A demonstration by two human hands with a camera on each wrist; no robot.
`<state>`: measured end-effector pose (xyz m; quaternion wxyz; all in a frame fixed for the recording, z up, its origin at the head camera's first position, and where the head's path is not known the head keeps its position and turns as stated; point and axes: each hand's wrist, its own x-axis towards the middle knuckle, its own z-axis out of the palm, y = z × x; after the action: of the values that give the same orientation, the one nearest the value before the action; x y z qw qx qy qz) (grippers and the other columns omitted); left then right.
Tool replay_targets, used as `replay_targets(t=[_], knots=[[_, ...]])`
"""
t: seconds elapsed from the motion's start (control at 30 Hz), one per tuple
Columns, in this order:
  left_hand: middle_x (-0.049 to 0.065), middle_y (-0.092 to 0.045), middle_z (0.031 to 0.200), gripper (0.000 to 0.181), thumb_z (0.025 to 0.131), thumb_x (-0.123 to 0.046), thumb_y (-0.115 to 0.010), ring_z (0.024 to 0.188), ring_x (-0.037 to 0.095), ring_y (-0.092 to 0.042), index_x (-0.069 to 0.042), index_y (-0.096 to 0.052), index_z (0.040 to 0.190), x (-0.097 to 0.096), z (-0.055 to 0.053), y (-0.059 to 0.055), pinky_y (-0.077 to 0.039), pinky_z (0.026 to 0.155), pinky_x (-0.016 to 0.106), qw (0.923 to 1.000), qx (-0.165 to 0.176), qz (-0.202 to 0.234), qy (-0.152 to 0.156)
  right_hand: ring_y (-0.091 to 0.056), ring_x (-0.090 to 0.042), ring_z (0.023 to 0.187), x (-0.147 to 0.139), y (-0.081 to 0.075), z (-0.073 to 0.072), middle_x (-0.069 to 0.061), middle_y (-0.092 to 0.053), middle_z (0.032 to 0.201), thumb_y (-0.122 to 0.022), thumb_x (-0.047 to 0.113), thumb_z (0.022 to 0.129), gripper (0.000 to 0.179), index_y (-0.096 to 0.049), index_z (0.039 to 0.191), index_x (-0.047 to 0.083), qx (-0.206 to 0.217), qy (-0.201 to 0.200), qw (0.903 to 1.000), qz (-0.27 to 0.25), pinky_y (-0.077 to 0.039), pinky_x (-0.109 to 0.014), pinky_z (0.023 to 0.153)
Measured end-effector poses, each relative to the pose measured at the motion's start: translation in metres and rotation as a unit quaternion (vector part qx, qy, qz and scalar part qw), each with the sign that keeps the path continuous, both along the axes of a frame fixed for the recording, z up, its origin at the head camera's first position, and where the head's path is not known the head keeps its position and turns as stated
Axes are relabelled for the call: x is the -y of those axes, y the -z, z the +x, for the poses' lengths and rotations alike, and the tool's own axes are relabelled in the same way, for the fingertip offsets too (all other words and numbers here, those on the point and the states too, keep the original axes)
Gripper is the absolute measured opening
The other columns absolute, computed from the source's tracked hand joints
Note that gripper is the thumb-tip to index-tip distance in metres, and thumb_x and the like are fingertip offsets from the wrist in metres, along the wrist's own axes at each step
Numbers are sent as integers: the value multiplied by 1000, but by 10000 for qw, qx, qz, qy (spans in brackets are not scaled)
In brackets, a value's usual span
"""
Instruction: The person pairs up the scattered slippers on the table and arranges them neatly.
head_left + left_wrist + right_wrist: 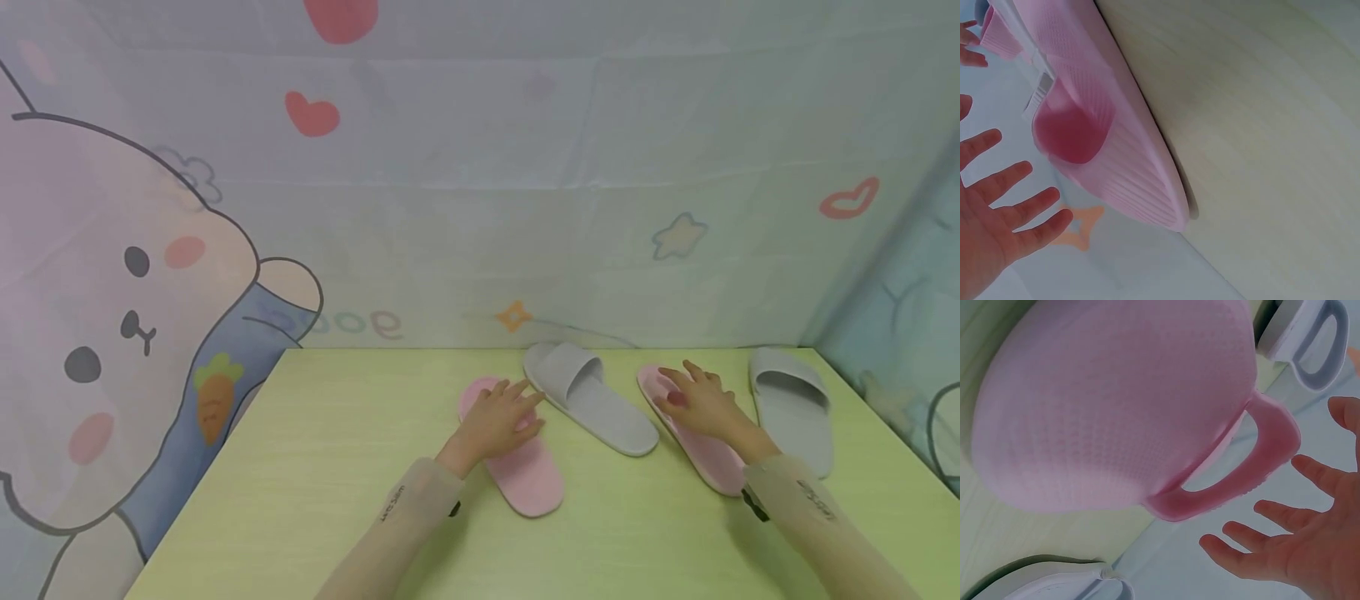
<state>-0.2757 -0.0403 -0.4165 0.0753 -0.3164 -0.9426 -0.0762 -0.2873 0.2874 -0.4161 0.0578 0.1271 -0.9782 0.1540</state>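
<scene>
Four slippers would be several: two are pink, two grey. My left hand (495, 423) is over the strap end of the left pink slipper (531, 483), fingers spread. In the left wrist view a gap shows between those fingers and that slipper's strap (1119, 169). Over the strap of the right pink slipper (712, 462) hovers my right hand (703, 406), its fingers extended and apart. The right wrist view shows this slipper's sole (1104, 412) and strap, with the fingertips close to the strap; contact is hard to tell. Neither hand holds anything.
A grey slipper (615, 421) lies slanted between the pink ones, and another grey slipper (795, 425) is at the right end. All rest on a pale yellow-green table (322, 483). Behind its far edge hangs a printed cloth (480, 225); more cloth is on the right.
</scene>
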Motion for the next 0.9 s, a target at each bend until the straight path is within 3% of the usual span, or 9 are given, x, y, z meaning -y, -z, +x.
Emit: replay_targets(t=[0.9], knots=[[12, -41, 137, 39, 91, -38, -43, 122, 37, -40, -24, -48, 127, 3, -6, 17, -39, 92, 54, 9994, 45, -137, -316, -29, -64, 109, 0, 16, -14, -40, -27, 131, -50, 31, 88, 53, -35, 132, 5, 135, -125, 9994, 281, -25, -79, 73]])
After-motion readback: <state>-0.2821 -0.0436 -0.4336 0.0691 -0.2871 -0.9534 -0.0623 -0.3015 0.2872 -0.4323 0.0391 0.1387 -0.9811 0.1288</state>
